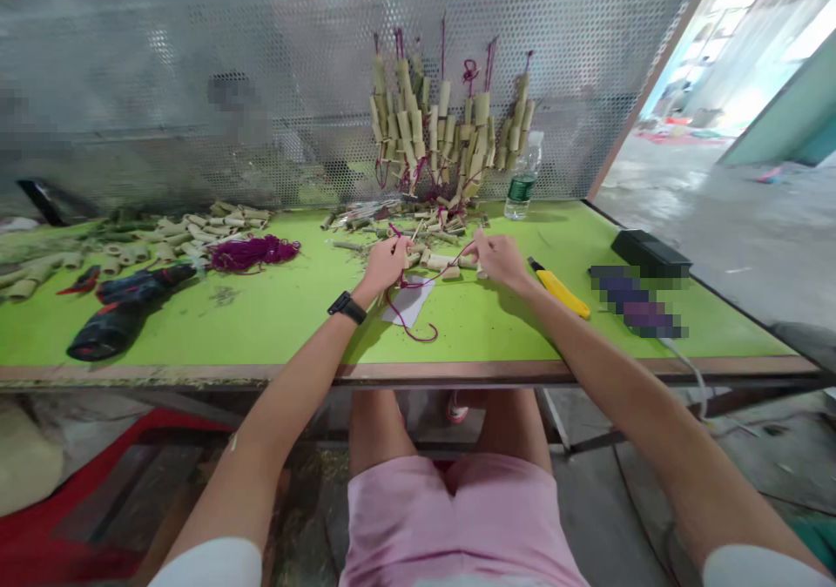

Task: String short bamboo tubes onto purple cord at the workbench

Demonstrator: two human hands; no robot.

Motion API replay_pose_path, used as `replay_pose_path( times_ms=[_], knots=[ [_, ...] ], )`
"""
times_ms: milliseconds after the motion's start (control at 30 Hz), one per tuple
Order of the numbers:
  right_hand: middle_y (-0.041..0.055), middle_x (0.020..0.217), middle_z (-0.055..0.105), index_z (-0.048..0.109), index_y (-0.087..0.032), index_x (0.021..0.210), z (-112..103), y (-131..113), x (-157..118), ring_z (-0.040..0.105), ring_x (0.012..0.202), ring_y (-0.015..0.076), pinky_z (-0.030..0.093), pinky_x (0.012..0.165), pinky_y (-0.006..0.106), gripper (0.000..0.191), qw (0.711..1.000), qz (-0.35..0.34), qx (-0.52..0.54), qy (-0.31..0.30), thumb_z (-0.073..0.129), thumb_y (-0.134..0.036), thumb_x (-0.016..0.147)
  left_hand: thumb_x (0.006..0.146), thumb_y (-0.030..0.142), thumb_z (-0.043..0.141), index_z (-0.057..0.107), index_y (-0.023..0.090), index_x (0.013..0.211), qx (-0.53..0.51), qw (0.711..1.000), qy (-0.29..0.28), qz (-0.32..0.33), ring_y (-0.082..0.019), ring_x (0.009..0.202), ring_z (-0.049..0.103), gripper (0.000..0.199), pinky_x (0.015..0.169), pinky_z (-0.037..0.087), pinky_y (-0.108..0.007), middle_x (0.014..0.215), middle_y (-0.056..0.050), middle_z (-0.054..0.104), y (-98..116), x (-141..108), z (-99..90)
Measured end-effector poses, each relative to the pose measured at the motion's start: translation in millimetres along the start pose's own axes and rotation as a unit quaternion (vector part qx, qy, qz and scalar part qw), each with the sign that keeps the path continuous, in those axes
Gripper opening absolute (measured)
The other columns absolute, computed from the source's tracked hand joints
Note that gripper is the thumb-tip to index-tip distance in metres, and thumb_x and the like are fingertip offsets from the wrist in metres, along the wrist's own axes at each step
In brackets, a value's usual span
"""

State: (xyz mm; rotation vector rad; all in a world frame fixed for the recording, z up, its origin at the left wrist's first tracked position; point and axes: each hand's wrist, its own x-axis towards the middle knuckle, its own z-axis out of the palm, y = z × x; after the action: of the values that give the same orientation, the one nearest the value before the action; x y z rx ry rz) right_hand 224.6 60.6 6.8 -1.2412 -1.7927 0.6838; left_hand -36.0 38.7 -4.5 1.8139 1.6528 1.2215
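- Purple cord (403, 283) runs between your two hands, over the middle of the green surface (483, 330), nearer your front edge than the back. A knot or tangle sits close to your left hand; from there a loose tail curls toward the front edge.
- Your left hand (387, 263) has its fingers curled together, seemingly pinching the cord, a short end poking up beyond them. Its exact grip is hidden.
- Your right hand (502, 258) pinches the cord between thumb and fingertips. Your hands stand apart, probably to draw the cord out and leave the knot in sight.
- White paper (413, 306) lies flat under the cord; its pale face perhaps makes the strand easier to see.
- Short bamboo pieces (444, 265) lie between and just beyond your hands, crowding the space your fingers have.
- Yellow cutter (565, 293): just beside your right forearm, blade end toward the back edge, so mind that arm. Its handle seems set for easy reach.
- Toward the right edge, a black box (651, 253) rests.
- Toward the left edge, a purple skein (254, 254) lies beside a power drill (131, 304), with a bamboo heap (173, 234) behind.
- Near the back edge, bamboo bundles (408, 121) hang against a perforated panel (306, 91), likely to keep them off the surface; a plastic bottle (522, 185) stands to their right.
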Motion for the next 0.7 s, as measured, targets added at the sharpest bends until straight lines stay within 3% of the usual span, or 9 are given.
replay_pose_path(
  times_ms=[100,200,267,333,433,500,600,700],
  knots=[
    [0.0096,0.084,0.078,0.07,-0.022,0.066,-8,4,7,0.052,0.055,0.016,0.04,0.053,0.032,0.062,0.992,-0.038,0.015,0.121,0.045,-0.057,0.111,0.111,0.031,0.043,0.076,0.018,0.096,0.075,0.996,0.031,0.038,-0.021,0.079,0.067,0.038,0.08,0.049,-0.032,0.088,-0.008,0.077,-7,4,-3.9],
    [0.01,0.087,0.079,0.074,-0.023,0.076,-12,1,11,0.07,0.085,0.0244,0.055,0.075,0.037,0.046,0.978,-0.072,0.058,0.189,0.052,-0.05,0.105,0.112,0.032,0.039,0.074,0.02,0.095,0.074,0.996,0.022,0.04,-0.023,0.087,0.069,0.041,0.083,0.049,-0.033,0.097,-0.009,0.078,-13,7,-2.9],
    [0.0092,0.085,0.079,0.072,-0.024,0.077,-12,-2,10,0.073,0.097,0.0272,0.058,0.086,0.042,0.04,0.975,-0.053,0.127,0.173,0.055,-0.049,0.102,0.112,0.031,0.039,0.071,0.02,0.09,0.071,0.997,0.003,0.027,-0.022,0.087,0.068,0.041,0.082,0.048,-0.033,0.095,-0.008,0.077,-14,8,-0.5],
    [0.0085,0.084,0.078,0.063,-0.025,0.067,-12,-3,8,0.075,0.103,0.0277,0.059,0.096,0.047,0.043,0.968,-0.005,0.221,0.117,0.055,-0.049,0.102,0.11,0.03,0.042,0.068,0.021,0.081,0.077,0.997,-0.008,0.001,-0.022,0.083,0.066,0.04,0.079,0.047,-0.033,0.088,-0.007,0.074,-16,9,1.8],
    [0.0084,0.087,0.079,0.043,-0.025,0.058,-13,-3,5,0.077,0.104,0.0267,0.057,0.107,0.052,0.05,0.942,0.067,0.33,0.01,0.052,-0.045,0.103,0.107,0.028,0.047,0.064,0.021,0.074,0.07,0.996,0.011,-0.048,-0.022,0.078,0.063,0.038,0.075,0.046,-0.033,0.08,-0.006,0.07,-20,11,4.3],
    [0.0087,0.086,0.078,0.038,-0.025,0.058,-14,0,4,0.077,0.101,0.027,0.057,0.109,0.055,0.05,0.935,0.084,0.343,-0.035,0.051,-0.044,0.103,0.105,0.025,0.047,0.061,0.022,0.073,0.061,0.995,0.03,-0.071,-0.022,0.079,0.064,0.035,0.076,0.048,-0.033,0.08,-0.006,0.069,-25,14,5.8],
    [0.0101,0.084,0.076,0.04,-0.027,0.063,-13,3,8,0.075,0.099,0.0287,0.058,0.106,0.056,0.05,0.952,0.072,0.294,-0.047,0.048,-0.053,0.105,0.104,0.02,0.047,0.058,0.022,0.08,0.061,0.992,0.053,-0.093,-0.023,0.086,0.066,0.026,0.084,0.051,-0.035,0.085,-0.007,0.068,-31,17,8.3],
    [0.0113,0.085,0.076,0.052,-0.027,0.066,-11,5,12,0.075,0.096,0.0285,0.059,0.102,0.052,0.054,0.959,0.087,0.269,-0.011,0.045,-0.063,0.107,0.1,0.017,0.056,0.059,0.021,0.096,0.061,0.989,0.081,-0.112,-0.026,0.1,0.069,0.006,0.095,0.053,-0.041,0.098,-0.011,0.068,-32,16,9.5]
  ],
)
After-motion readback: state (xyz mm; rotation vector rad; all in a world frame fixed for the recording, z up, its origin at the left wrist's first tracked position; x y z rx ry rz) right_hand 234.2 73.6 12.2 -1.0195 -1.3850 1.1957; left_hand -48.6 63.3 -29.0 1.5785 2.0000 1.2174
